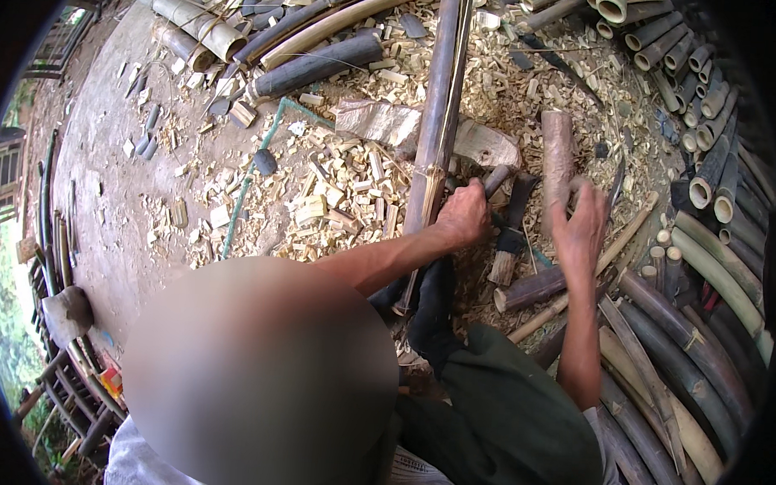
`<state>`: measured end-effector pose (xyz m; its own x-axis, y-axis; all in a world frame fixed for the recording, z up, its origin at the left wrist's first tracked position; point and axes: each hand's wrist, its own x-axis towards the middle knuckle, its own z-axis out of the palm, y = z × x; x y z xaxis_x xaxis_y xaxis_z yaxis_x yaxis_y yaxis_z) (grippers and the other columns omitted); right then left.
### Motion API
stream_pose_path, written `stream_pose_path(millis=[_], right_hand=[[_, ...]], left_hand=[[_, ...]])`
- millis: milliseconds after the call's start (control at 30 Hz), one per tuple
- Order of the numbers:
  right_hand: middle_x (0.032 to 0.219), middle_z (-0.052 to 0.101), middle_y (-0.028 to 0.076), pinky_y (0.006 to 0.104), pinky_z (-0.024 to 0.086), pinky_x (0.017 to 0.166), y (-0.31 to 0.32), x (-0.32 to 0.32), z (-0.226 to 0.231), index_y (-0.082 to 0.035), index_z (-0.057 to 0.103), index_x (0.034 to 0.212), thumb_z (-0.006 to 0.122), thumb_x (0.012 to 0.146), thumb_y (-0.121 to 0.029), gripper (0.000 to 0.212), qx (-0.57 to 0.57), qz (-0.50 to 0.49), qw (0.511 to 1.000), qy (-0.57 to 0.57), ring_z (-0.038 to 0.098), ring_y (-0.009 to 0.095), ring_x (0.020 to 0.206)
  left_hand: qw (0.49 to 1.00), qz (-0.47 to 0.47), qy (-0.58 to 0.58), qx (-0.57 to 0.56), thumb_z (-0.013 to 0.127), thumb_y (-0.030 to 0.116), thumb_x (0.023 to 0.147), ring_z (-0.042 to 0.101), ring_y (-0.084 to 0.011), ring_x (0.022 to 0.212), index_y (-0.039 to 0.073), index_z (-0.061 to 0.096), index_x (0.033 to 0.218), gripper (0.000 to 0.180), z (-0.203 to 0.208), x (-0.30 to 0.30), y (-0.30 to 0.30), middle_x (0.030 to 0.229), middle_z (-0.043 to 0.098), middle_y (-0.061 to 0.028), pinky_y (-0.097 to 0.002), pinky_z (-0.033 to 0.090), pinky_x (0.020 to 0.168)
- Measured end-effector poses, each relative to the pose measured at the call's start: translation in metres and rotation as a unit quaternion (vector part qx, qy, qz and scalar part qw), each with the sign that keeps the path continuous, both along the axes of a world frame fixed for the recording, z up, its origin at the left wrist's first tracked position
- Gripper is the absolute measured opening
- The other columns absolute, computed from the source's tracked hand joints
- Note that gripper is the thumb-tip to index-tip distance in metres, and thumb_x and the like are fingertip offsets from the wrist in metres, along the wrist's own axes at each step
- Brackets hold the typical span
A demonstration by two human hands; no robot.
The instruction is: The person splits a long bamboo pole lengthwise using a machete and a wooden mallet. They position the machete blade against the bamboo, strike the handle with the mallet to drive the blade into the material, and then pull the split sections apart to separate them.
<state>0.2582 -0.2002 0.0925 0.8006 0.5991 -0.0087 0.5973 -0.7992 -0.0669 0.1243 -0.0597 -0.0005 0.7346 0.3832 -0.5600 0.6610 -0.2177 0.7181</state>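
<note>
My left hand (464, 215) is closed beside an upright dark bamboo pole (430, 150). From its fist sticks a short round handle (496, 180); whatever is at its other end is hidden. My right hand (580, 222), a little smeared, is closed around the lower end of a thick wooden club (558, 150), which points away from me. Beyond my left hand, a pale notched wood block (485, 145) lies crosswise behind the pole. A dark tool with a wooden end (503, 268) lies between my hands. The pole's near end reaches down beside my dark-shod foot (435, 313).
Chips and short offcuts (330, 193) cover the ground. Bamboo tubes (702, 189) are stacked along the right, with split lengths (657, 354) near my right knee. More poles (317, 60) lie at the far left. A blurred round patch (259, 375) hides the lower left.
</note>
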Motion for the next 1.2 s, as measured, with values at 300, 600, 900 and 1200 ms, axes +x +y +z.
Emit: stream_pose_path(millis=[300,600,900,1200], right_hand=[[0.075,0.067,0.009,0.0343,0.052,0.065,-0.007,-0.051,0.122,0.001,0.071,0.087,0.069,0.091,-0.021,0.023,0.110,0.153,0.714,0.675,0.068,0.016,0.070],[0.073,0.062,0.007,0.0222,0.042,0.055,-0.001,-0.064,0.171,0.005,0.068,0.093,0.060,0.096,-0.016,0.023,0.414,0.110,0.799,0.423,0.054,0.008,0.061],[0.074,0.058,0.002,0.0200,0.040,0.056,0.011,-0.070,0.126,0.003,0.068,0.106,0.061,0.101,-0.019,0.023,0.412,-0.009,0.765,0.495,0.050,0.005,0.063],[0.077,0.060,0.004,0.0216,0.042,0.059,0.034,-0.081,0.112,0.004,0.066,0.115,0.061,0.101,-0.021,0.029,0.396,0.021,0.751,0.528,0.052,0.007,0.065]], left_hand=[[0.891,-0.229,-0.233,-0.315,0.069,0.009,0.090,0.069,-0.0217,0.085,-0.004,0.070,0.096,0.014,0.093,-0.056,0.016,0.087,0.073,-0.0145,-0.0395,0.055,0.079],[0.801,-0.446,-0.345,-0.200,0.076,0.016,0.080,0.071,-0.0246,0.078,0.005,0.073,0.091,0.016,0.128,-0.107,-0.004,0.085,0.072,-0.0142,-0.0392,0.056,0.071],[0.780,0.350,-0.277,-0.439,0.067,0.034,0.102,0.044,-0.0083,0.057,0.002,0.066,0.103,0.031,0.083,-0.111,0.112,0.063,0.041,0.0047,-0.0266,0.039,0.056],[0.670,0.496,-0.238,-0.499,0.063,0.039,0.102,0.032,-0.0093,0.058,0.003,0.063,0.096,0.036,0.018,-0.170,0.107,0.062,0.028,0.0071,-0.0280,0.031,0.056]])
